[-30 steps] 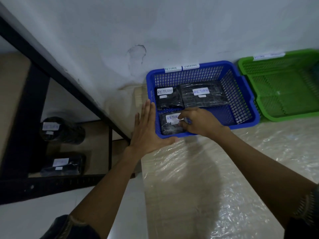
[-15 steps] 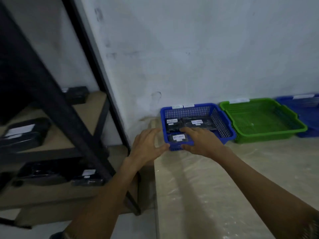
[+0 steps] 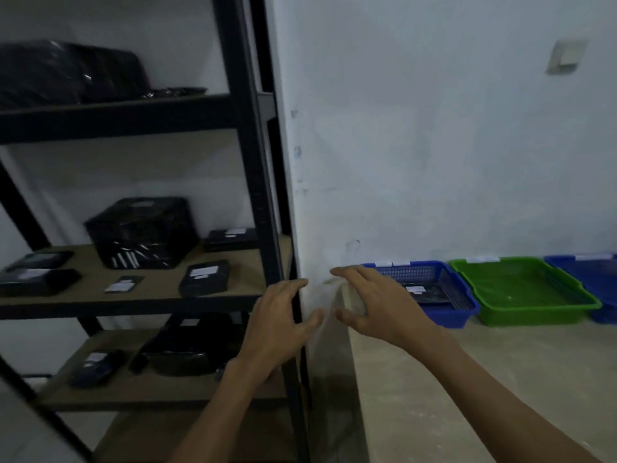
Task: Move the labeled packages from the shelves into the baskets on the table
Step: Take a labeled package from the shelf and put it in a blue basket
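Both hands hung empty with fingers spread as I watched: my left hand (image 3: 278, 324) in front of the black shelves (image 3: 257, 195), my right hand (image 3: 377, 305) above the tabletop (image 3: 467, 379) edge. Black labeled packages (image 3: 204, 278) lay on the shelves. Further right, more packages rested inside the blue basket (image 3: 447, 317), with a green basket (image 3: 524, 307) just beside it.

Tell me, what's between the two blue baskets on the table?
A green basket sits between the near blue basket and the far blue basket, seen in the head view.
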The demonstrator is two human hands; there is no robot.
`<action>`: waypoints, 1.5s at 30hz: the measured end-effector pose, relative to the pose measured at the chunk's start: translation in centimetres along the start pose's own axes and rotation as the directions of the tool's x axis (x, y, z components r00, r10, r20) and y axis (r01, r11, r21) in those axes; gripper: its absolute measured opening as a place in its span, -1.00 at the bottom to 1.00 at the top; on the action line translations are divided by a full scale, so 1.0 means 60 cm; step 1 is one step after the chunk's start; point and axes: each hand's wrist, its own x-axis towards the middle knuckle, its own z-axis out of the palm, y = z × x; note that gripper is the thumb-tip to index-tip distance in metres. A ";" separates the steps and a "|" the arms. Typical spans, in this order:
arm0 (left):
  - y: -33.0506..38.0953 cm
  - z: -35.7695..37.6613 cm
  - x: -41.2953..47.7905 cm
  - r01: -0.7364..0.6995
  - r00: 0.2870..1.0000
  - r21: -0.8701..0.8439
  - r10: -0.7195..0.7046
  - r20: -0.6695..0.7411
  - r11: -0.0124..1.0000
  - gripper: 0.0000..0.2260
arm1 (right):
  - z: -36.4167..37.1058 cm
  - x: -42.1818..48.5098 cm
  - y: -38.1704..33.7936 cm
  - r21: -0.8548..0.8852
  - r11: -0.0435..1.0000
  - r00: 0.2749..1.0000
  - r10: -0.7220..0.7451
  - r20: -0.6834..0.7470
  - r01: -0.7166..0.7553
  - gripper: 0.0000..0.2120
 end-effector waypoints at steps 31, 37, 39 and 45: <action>-0.291 -0.588 0.135 -0.184 0.942 0.381 0.273 -0.194 0.906 -0.44 | -0.042 0.406 -0.481 -0.239 0.963 0.952 -0.184 -0.246 0.124 -0.36; -0.305 -0.602 0.268 -0.260 0.891 0.439 0.389 -0.234 0.860 -0.33 | -0.059 0.507 -0.457 -0.288 0.951 0.929 -0.201 -0.310 0.110 -0.36; -0.313 -0.604 0.314 -0.278 0.868 0.472 0.429 -0.251 0.837 -0.28 | -0.064 0.539 -0.450 -0.276 0.955 0.913 -0.205 -0.352 0.108 -0.39; -0.352 -0.595 0.415 -0.317 0.847 0.528 0.486 -0.215 0.788 -0.20 | -0.084 0.633 -0.424 -0.282 0.957 0.874 -0.200 -0.443 0.076 -0.45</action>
